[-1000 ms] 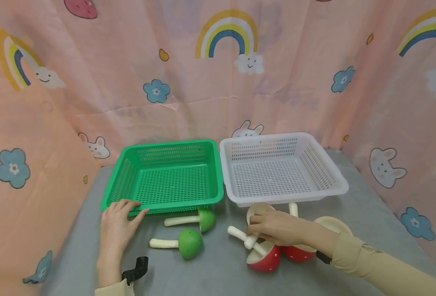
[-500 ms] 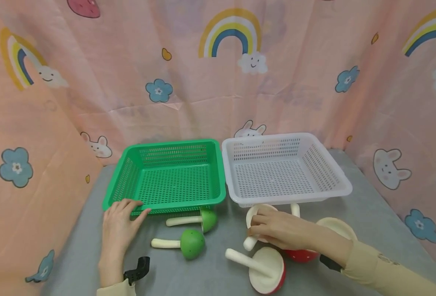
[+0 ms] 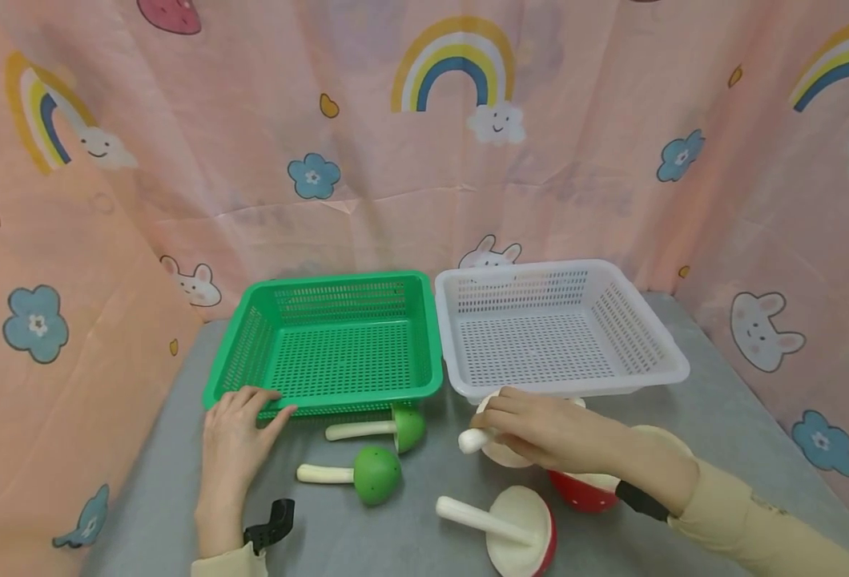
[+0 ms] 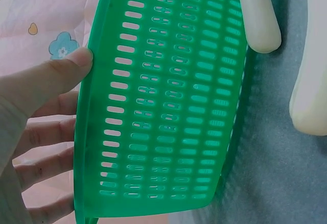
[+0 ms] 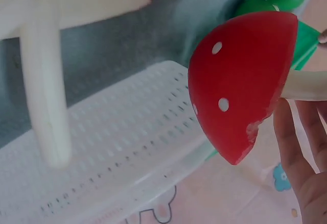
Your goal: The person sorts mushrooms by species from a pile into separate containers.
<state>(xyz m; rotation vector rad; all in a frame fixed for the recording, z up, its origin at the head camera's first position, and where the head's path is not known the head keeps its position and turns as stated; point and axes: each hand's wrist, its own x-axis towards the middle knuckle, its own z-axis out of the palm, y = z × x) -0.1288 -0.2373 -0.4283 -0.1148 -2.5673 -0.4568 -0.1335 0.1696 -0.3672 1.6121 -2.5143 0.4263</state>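
Observation:
In the head view my left hand holds the front-left rim of the green basket. The left wrist view shows its thumb on the near side of the rim and the other fingers behind the wall. My right hand grips a red toy mushroom by its white stem, in front of the white basket. That mushroom's spotted red cap shows in the right wrist view, chipped at its edge. Another red mushroom lies nearer the front, its cream underside and stem exposed.
Two green toy mushrooms lie in front of the green basket, stems leftward. A further red mushroom sits under my right forearm, and a cream cap underside peeks out beyond it. A patterned curtain hangs behind the baskets.
My right hand has raised the gripped mushroom a little toward the white basket. The front red mushroom has rolled toward me, turning its underside up. My left hand stays on the green rim.

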